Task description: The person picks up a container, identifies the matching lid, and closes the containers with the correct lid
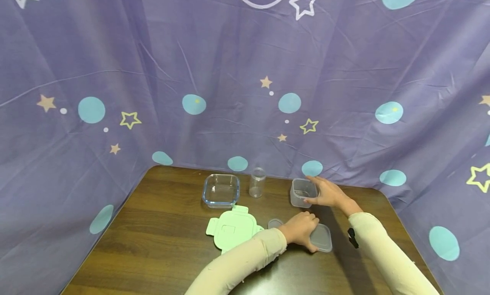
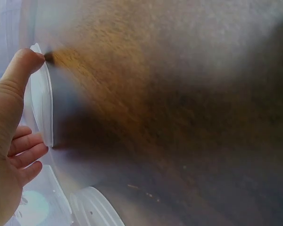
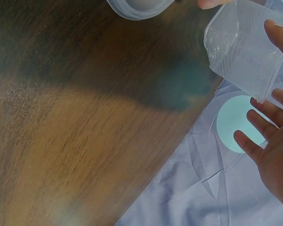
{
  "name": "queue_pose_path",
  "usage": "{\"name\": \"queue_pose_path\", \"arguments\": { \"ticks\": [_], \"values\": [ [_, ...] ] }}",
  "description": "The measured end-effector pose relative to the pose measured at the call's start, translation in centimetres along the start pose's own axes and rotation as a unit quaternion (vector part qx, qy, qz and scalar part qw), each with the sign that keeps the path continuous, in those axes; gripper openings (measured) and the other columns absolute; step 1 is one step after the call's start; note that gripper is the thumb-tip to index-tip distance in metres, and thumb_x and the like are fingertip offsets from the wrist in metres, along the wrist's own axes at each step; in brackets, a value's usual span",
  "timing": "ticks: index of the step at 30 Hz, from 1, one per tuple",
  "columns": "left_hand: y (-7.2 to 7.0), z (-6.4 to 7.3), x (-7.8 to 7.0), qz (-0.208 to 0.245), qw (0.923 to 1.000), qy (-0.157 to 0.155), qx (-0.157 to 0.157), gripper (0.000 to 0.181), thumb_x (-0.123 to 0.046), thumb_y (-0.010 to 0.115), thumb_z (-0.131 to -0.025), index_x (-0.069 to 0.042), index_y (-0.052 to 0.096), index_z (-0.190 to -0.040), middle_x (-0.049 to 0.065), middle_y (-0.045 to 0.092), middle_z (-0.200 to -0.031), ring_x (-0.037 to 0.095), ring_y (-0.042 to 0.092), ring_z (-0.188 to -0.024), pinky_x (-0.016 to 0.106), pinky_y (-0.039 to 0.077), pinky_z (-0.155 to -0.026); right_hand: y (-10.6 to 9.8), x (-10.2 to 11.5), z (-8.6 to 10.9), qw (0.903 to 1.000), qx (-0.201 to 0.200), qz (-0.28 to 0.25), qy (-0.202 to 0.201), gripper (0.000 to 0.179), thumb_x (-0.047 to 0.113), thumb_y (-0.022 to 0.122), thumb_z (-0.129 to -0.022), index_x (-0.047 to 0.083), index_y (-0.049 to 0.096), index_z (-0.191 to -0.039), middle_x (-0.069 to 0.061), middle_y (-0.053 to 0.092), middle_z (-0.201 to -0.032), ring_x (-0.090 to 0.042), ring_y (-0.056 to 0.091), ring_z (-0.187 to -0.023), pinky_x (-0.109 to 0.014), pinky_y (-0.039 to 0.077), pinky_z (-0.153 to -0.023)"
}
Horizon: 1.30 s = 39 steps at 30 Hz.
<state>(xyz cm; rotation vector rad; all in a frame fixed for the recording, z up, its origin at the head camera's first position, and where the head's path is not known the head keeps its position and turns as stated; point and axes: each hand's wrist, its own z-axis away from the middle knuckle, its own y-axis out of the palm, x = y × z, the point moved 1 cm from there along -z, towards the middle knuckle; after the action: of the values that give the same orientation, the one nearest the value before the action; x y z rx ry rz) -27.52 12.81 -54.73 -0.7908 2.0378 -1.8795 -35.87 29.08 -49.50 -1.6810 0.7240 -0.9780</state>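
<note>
My left hand (image 1: 300,229) grips a translucent rectangular lid (image 1: 321,239) by opposite edges, just above or on the tabletop. The left wrist view shows the thumb at one edge of this lid (image 2: 45,101) and the fingertips at the other. Farther back, my right hand (image 1: 330,193) spreads around the right side of a clear plastic container (image 1: 297,200), thumb in front and fingers behind. In the right wrist view the fingers stand loosely spread beside the container (image 3: 247,47); whether the thumb touches it I cannot tell. A small round lid (image 1: 274,222) is partly hidden behind my left hand.
A light green clip lid (image 1: 233,230) lies left of my left forearm, partly covered by it. Behind it stand a square glass dish (image 1: 221,201) and a clear jar (image 1: 257,186). Purple patterned cloth (image 1: 245,129) hangs around the wooden table (image 1: 153,244).
</note>
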Motion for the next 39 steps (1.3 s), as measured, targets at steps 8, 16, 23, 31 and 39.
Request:
{"name": "queue_pose_path", "arguments": {
  "ticks": [8,16,23,31,39],
  "values": [
    [0.0,0.1,-0.2,-0.006,0.9999,0.002,-0.013,0.076,-0.078,0.077,-0.063,-0.016,0.065,-0.106,-0.007,0.064,-0.098,0.008,0.056,-0.087,0.018,0.049,-0.082,0.2,0.0,-0.2,1.0,0.0,0.002,0.002,0.095,0.044,0.087,-0.076,0.002,0.045,-0.151,-0.029,0.058,-0.14,-0.046,0.061,-0.121,-0.06,0.053,-0.096],
    [0.0,0.7,-0.5,-0.019,0.9997,-0.003,-0.014,0.079,-0.08,0.077,-0.061,-0.016,0.067,-0.106,-0.007,0.061,-0.1,0.009,0.052,-0.09,0.019,0.047,-0.08,0.1,0.2,0.0,1.0,-0.001,-0.003,0.001,0.094,0.042,0.088,-0.076,0.001,0.046,-0.151,-0.029,0.058,-0.14,-0.046,0.061,-0.122,-0.06,0.052,-0.097],
    [0.0,1.2,-0.7,-0.035,0.9993,-0.001,-0.015,0.077,-0.085,0.072,-0.061,-0.019,0.07,-0.101,-0.007,0.058,-0.099,0.009,0.05,-0.089,0.019,0.045,-0.076,-0.1,0.3,0.0,0.9999,-0.012,-0.006,0.007,0.092,0.043,0.087,-0.076,0.005,0.048,-0.151,-0.026,0.058,-0.141,-0.043,0.063,-0.119,-0.059,0.053,-0.095],
    [0.0,1.8,-0.7,-0.047,0.9985,-0.002,-0.029,0.077,-0.087,0.07,-0.059,-0.021,0.069,-0.099,-0.007,0.058,-0.097,0.009,0.051,-0.087,0.02,0.043,-0.07,-1.4,0.7,0.2,0.9994,-0.018,-0.023,0.019,0.093,0.047,0.086,-0.078,0.009,0.046,-0.153,-0.025,0.055,-0.146,-0.042,0.062,-0.119,-0.058,0.054,-0.091],
    [0.2,2.0,-0.7,-0.042,0.999,-0.009,-0.012,0.082,-0.088,0.07,-0.058,-0.021,0.069,-0.105,-0.008,0.057,-0.101,0.008,0.05,-0.091,0.019,0.042,-0.073,-2.5,0.9,0.9,0.9991,-0.03,-0.018,0.022,0.096,0.051,0.085,-0.077,0.01,0.045,-0.153,-0.025,0.056,-0.144,-0.042,0.062,-0.118,-0.06,0.053,-0.093]
  ]
}}
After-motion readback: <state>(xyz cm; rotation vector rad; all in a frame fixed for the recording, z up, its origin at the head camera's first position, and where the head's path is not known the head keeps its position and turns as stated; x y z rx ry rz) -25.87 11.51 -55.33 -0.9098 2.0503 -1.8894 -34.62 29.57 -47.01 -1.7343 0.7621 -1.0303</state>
